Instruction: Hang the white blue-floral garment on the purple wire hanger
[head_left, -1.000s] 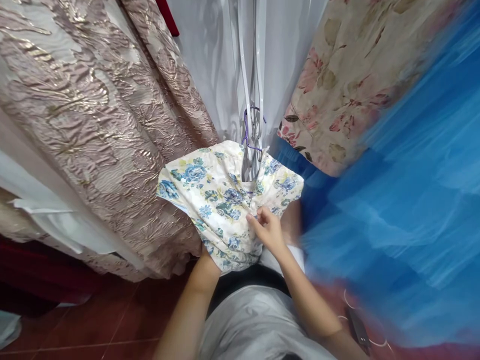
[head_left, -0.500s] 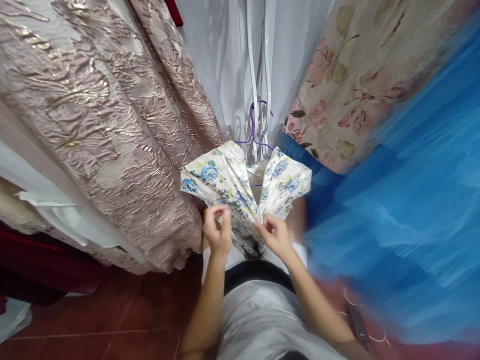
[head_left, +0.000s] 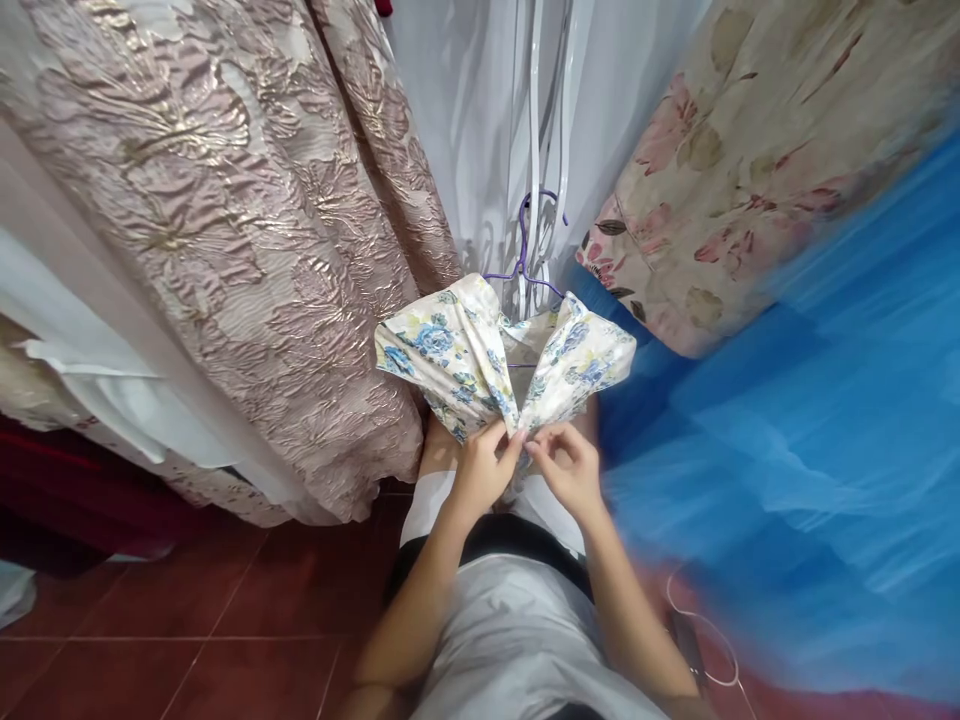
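A white dress (head_left: 442, 345) with blue and yellow flowers, or a blouse of that print, hangs on a purple hanger (head_left: 523, 240) in front of my body. My left hand (head_left: 484, 465) pinches the fabric at the bottom of the V-shaped neckline. Right beside it, my right hand (head_left: 566, 465) is closed in a pinch at the other front edge, its fingertips almost meeting the left ones. Whatever small fastening may lie between the fingertips cannot be made out. Both hands cover the lower part of the garment.
Pink and gold brocade cloth (head_left: 300, 250) hangs on the left. White straps (head_left: 535, 120) and white cloth hang behind the hanger. To the right are floral fabric (head_left: 720, 200) and blue tulle (head_left: 810, 430). A white cable (head_left: 720, 680) lies on the red tiled floor (head_left: 247, 600).
My left hand has moved right and inward to the neckline point, meeting my right hand there. The view has shifted slightly, and the garment appears a little further right.
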